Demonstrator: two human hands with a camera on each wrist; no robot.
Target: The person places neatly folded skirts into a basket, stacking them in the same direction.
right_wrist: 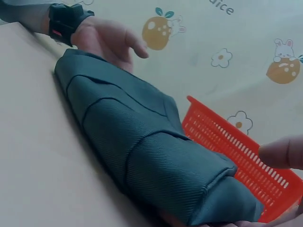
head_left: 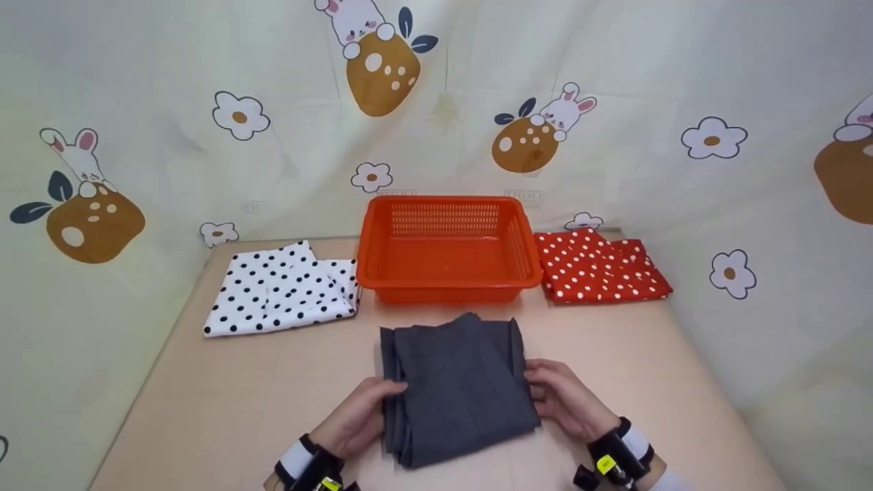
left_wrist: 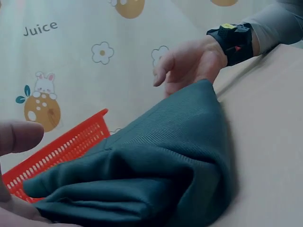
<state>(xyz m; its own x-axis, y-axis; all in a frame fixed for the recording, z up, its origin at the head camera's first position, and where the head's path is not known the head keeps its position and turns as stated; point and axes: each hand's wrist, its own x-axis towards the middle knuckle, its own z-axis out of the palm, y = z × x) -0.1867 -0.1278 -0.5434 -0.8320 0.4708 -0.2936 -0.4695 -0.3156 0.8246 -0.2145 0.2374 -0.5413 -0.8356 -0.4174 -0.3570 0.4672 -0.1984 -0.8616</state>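
Note:
A folded dark grey cloth [head_left: 464, 389] lies on the table in front of me, its layers stacked unevenly at the left side. My left hand [head_left: 365, 412] is at its left edge, and the thumb stands raised off the fabric in the left wrist view. At the opposite edge my right hand [head_left: 566, 399] touches the cloth. In the right wrist view, fingertips [right_wrist: 236, 223] of that hand lie along the lower edge of the fabric, with the thumb held apart above. Parts of the fingers on both hands are hidden by the cloth.
An orange-red plastic basket [head_left: 447, 293] stands behind the grey cloth. To its left lies a folded white cloth with black dots [head_left: 279, 290], and to its right a red cloth with white dots [head_left: 600, 269]. A printed curtain [head_left: 443, 143] encloses the table [head_left: 273, 375].

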